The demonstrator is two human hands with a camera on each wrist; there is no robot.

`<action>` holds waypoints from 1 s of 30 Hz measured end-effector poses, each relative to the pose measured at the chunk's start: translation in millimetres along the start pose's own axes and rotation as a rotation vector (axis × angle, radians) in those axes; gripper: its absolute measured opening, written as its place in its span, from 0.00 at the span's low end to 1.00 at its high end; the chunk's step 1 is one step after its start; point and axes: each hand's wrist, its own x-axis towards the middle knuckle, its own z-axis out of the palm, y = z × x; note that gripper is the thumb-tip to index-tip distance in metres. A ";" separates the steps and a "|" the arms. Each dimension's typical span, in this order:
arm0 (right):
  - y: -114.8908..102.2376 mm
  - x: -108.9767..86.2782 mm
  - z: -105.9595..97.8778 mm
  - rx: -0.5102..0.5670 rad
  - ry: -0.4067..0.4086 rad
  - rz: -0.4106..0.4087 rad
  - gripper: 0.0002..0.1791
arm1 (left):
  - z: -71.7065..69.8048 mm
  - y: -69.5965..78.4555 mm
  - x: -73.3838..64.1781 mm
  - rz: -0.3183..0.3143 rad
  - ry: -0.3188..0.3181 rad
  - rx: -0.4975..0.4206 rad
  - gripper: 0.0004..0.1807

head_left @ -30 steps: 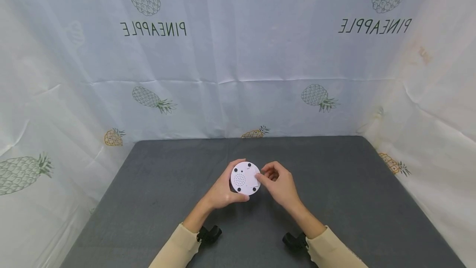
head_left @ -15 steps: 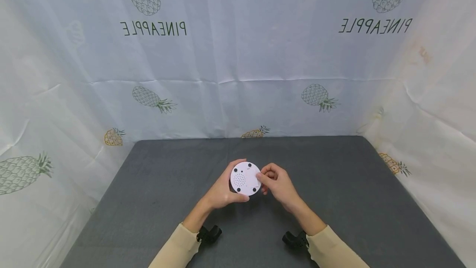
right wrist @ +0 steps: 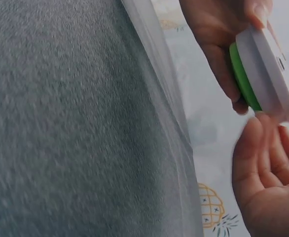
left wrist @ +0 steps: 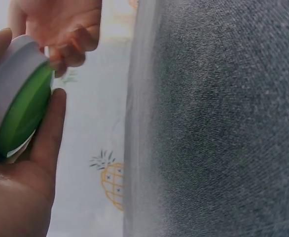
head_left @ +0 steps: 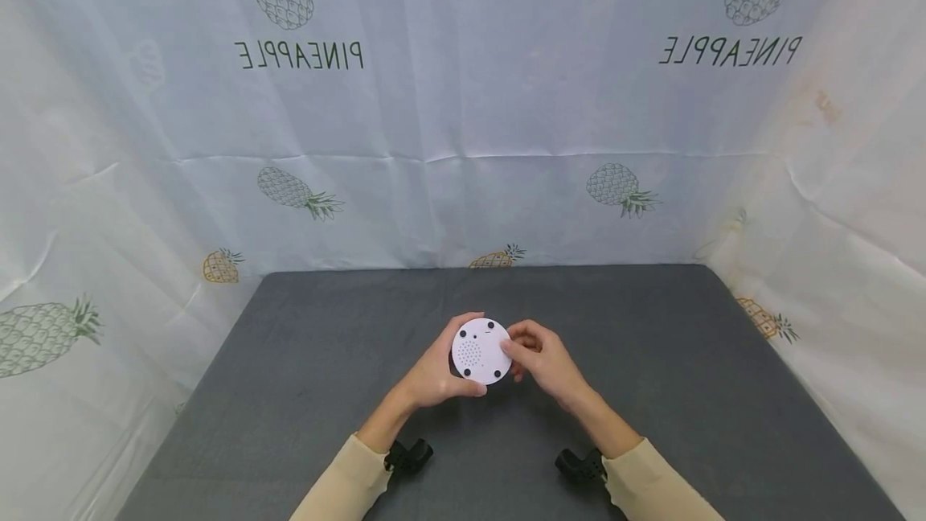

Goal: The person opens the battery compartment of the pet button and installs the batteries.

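A round white device is held up over the dark table, its flat back turned toward the head camera. Speaker holes and small black feet show on that back. My left hand grips it by the left side, thumb along the lower rim and fingers around the upper rim. From the right, my right hand pinches the edge, thumb on the back and the other fingers curled at the rim. In the left wrist view the device's other side is a domed green face, facing away from the head camera.
The dark grey tabletop spreads out below both hands. A white cloth printed with pineapples hangs behind it and along both sides. Black wrist cameras sit on the left wrist and the right wrist.
Both hands and the device have shifted slightly right and down. The right hand's lower fingers have come in against the device's edge, while its thumb stays on the back.
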 end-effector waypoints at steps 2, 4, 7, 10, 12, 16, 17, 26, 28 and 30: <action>-1.4 -0.3 -2.0 -0.028 -0.044 0.022 0.20 | 0.4 0.7 -0.2 0.001 -0.013 0.003 0.55; -2.4 -0.4 -3.8 -0.040 -0.086 0.044 0.23 | 0.8 0.9 -0.5 0.003 -0.030 0.013 0.55; -2.6 0.1 -5.3 -0.033 -0.131 0.063 0.24 | 1.0 2.2 -1.3 -0.001 -0.053 0.027 0.53; -1.5 0.6 -6.6 -0.024 -0.145 0.065 0.23 | 0.2 2.2 -0.8 0.006 -0.079 0.055 0.53; -2.1 0.0 -7.8 -0.026 -0.143 0.066 0.22 | -1.0 2.9 -0.2 0.004 -0.106 0.060 0.53; -1.9 -0.9 -10.2 -0.033 -0.139 0.077 0.22 | -4.1 3.4 -0.2 -0.021 -0.155 0.080 0.55; -1.3 -1.0 -10.6 -0.033 -0.134 0.080 0.22 | -4.7 3.2 -0.3 -0.029 -0.166 0.083 0.55; 2.9 -1.7 -13.8 -0.054 -0.058 0.043 0.21 | -7.6 5.1 -1.4 -0.090 -0.152 0.025 0.47; 5.4 -1.6 -14.0 -0.069 -0.046 0.024 0.20 | -9.3 5.4 -2.1 -0.098 -0.125 0.036 0.44; 7.4 -1.8 -13.9 -0.082 -0.037 -0.001 0.20 | -10.9 4.6 -2.2 -0.105 -0.093 0.056 0.39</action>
